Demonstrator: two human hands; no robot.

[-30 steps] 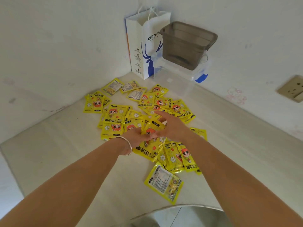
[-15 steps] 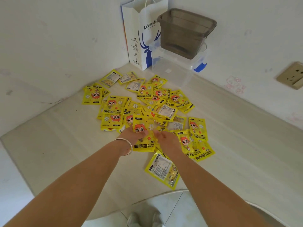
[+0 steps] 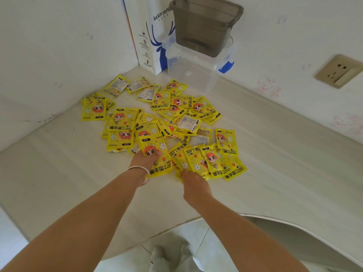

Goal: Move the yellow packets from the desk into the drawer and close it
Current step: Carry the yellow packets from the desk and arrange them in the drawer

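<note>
Several yellow hand-warmer packets [image 3: 125,122] lie scattered and overlapping across the pale desk [image 3: 284,163], up to its back corner. My left hand [image 3: 142,160], with a silver bangle on the wrist, pinches one packet [image 3: 160,165] at the near edge of the pile, thumb on top. Just to its right, my right hand [image 3: 194,185] grips the near ends of a fanned bunch of packets [image 3: 204,161], fingers hidden beneath them. No drawer is in view.
In the back corner stand a white and blue paper bag [image 3: 145,40] and a grey plastic bin [image 3: 204,22] on a clear lidded box [image 3: 190,75]. A wall socket [image 3: 337,70] sits at the right. The desk's curved front edge [image 3: 218,215] is near me.
Both hands have drawn back toward me from the middle of the pile, dragging packets along. The single packet near the front edge is no longer seen apart; the right hand now holds a fanned bunch.
</note>
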